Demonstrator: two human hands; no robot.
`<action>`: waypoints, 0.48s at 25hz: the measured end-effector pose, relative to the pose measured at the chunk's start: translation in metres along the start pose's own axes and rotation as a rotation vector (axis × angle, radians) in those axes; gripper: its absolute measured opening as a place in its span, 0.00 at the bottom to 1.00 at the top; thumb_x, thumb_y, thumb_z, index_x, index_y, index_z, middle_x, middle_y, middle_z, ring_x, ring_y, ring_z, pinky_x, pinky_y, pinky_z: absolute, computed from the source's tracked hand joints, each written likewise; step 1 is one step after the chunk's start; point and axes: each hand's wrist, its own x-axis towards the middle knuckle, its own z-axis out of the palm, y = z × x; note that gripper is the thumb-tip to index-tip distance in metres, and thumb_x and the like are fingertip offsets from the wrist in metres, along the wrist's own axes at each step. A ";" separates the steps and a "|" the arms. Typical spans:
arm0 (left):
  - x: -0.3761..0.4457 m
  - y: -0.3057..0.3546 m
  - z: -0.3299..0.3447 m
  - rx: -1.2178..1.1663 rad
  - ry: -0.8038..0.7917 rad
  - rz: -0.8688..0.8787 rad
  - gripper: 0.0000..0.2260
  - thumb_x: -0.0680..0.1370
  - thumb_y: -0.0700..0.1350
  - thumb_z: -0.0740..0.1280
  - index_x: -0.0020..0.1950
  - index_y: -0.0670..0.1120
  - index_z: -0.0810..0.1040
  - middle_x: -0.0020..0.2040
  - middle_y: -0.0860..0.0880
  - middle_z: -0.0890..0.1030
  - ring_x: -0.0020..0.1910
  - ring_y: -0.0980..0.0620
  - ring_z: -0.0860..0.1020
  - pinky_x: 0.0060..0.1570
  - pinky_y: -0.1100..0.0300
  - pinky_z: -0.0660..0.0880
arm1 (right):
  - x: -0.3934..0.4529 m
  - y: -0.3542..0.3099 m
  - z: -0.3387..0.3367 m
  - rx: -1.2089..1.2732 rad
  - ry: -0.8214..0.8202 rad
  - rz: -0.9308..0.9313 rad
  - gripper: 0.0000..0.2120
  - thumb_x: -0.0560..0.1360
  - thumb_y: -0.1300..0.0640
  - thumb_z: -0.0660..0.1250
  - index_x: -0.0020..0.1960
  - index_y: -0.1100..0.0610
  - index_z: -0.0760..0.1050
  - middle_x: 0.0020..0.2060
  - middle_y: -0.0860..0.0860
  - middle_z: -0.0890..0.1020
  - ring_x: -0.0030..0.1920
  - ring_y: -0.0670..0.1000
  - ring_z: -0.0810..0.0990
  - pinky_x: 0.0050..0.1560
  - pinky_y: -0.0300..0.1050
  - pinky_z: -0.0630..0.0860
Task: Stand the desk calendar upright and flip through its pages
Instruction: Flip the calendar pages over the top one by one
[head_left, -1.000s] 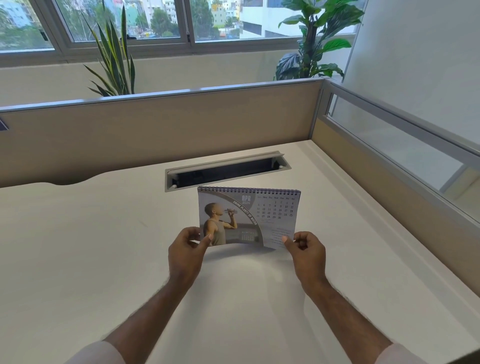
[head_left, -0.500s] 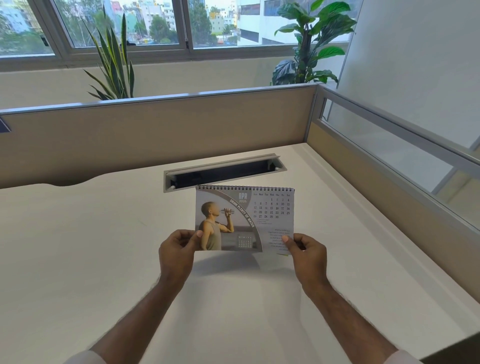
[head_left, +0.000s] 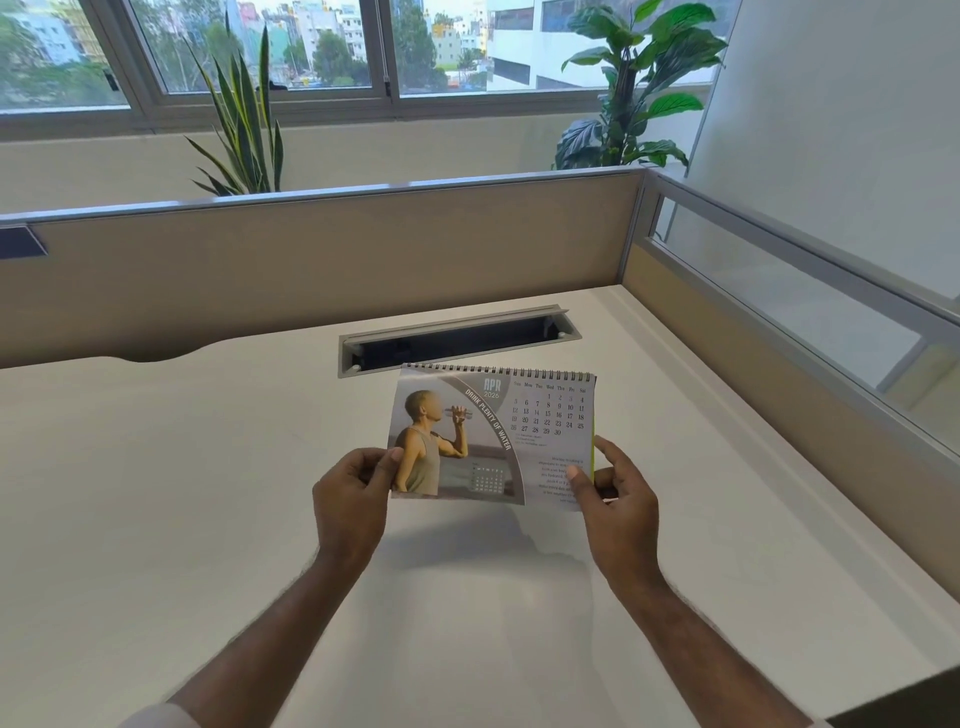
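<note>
The desk calendar (head_left: 493, 436) has risen off the desk (head_left: 156, 493), now held clear above it. The right hand (head_left: 615, 499) has shifted from the bottom corner to the right edge, index finger extended upward.

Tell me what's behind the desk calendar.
Behind the desk calendar, held by the left hand and right hand, lie the white desk and an open cable slot. The calendar's back and stand are hidden by its front page.

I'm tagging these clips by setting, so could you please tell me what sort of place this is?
Most likely an office cubicle: a pale desk with a cable slot, enclosed by beige partition panels, with potted plants by the windows beyond.
</note>
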 end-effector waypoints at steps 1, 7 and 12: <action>0.000 0.001 0.000 -0.002 0.022 0.001 0.06 0.75 0.52 0.72 0.46 0.50 0.83 0.32 0.53 0.83 0.33 0.54 0.81 0.33 0.62 0.77 | 0.000 -0.001 0.000 0.003 -0.002 0.003 0.20 0.75 0.57 0.71 0.66 0.51 0.75 0.32 0.54 0.74 0.34 0.46 0.72 0.41 0.44 0.77; 0.000 0.000 0.000 0.018 -0.049 0.009 0.09 0.77 0.49 0.71 0.43 0.44 0.80 0.42 0.48 0.81 0.42 0.46 0.80 0.39 0.57 0.77 | 0.002 0.000 -0.004 -0.008 -0.011 0.037 0.17 0.74 0.52 0.71 0.62 0.49 0.76 0.39 0.47 0.80 0.42 0.46 0.78 0.44 0.41 0.78; 0.003 0.009 -0.003 -0.137 -0.192 -0.073 0.17 0.79 0.56 0.63 0.42 0.45 0.83 0.43 0.45 0.81 0.42 0.49 0.79 0.40 0.61 0.76 | 0.005 -0.001 -0.004 0.048 -0.028 0.096 0.10 0.74 0.51 0.71 0.54 0.52 0.78 0.47 0.46 0.83 0.50 0.52 0.80 0.51 0.48 0.78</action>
